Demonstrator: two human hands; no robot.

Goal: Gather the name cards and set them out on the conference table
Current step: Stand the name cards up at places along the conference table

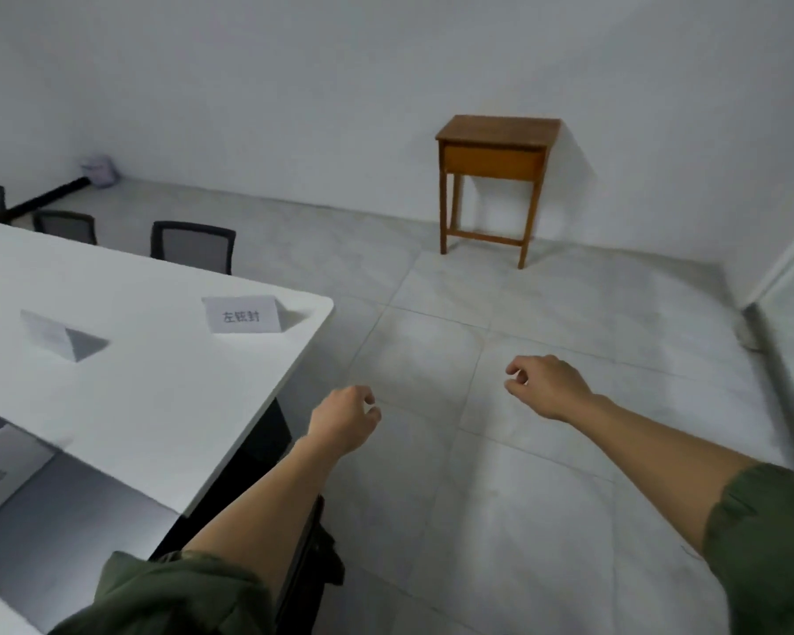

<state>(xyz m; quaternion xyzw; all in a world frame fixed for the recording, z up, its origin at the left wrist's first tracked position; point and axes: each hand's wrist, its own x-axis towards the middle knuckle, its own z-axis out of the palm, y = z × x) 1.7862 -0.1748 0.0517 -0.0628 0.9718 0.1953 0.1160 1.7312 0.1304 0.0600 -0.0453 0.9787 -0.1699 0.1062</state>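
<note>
Sleeves (179,593): green, on both arms.
Left hand (344,419): loosely curled, empty; conference table (157,405) just left.
Right hand (546,382): loosely curled, empty.
Name cards: lettered card (243,315) ahead-left of Left hand; blurred card (53,334) farther left.
Risk: Left hand swinging past the corner may topple the lettered card.

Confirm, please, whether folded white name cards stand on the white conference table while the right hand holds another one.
No: the head view shows the right hand holding nothing; the folded white name cards do stand on the white conference table.

Two name cards (241,316) stand on the conference table (166,396).
</note>
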